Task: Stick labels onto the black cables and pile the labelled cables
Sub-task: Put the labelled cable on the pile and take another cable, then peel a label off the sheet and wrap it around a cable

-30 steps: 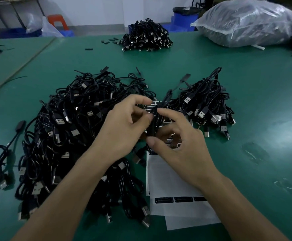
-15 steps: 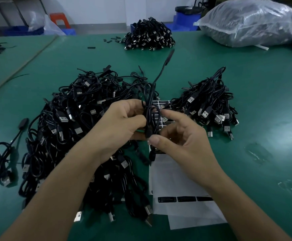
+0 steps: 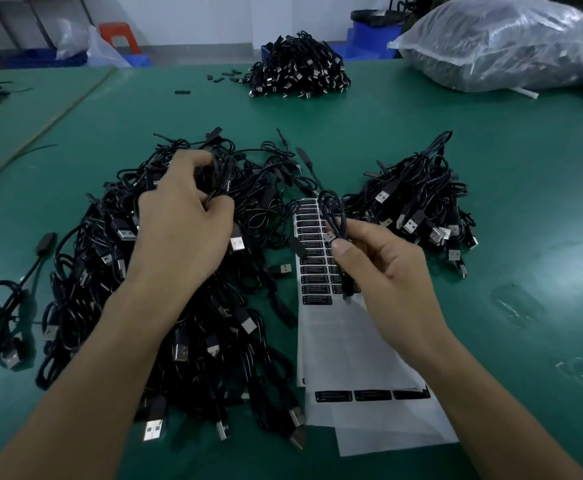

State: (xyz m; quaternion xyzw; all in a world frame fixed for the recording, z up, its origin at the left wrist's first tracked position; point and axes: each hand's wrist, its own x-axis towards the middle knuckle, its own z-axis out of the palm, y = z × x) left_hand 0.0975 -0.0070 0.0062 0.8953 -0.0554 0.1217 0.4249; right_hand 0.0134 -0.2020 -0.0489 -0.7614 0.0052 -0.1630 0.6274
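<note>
Left hand [image 3: 182,233] darts off, gripping a heap cable [image 3: 226,181]; right hand [image 3: 383,268] pinches the looped cable [image 3: 333,209], which should land squarely on the pile [image 3: 418,199].

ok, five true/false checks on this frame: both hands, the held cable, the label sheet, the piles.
1. The right hand pinches a looped black cable above the label sheet. True.
2. The left hand lies flat on bare table. False: its fingers curl into the big cable pile.
3. The label sheet lies between the big cable pile and the smaller pile. True.
4. The label sheet is full of labels. False: its middle is bare backing.
5. The plastic bag sits near left. False: far right.
</note>
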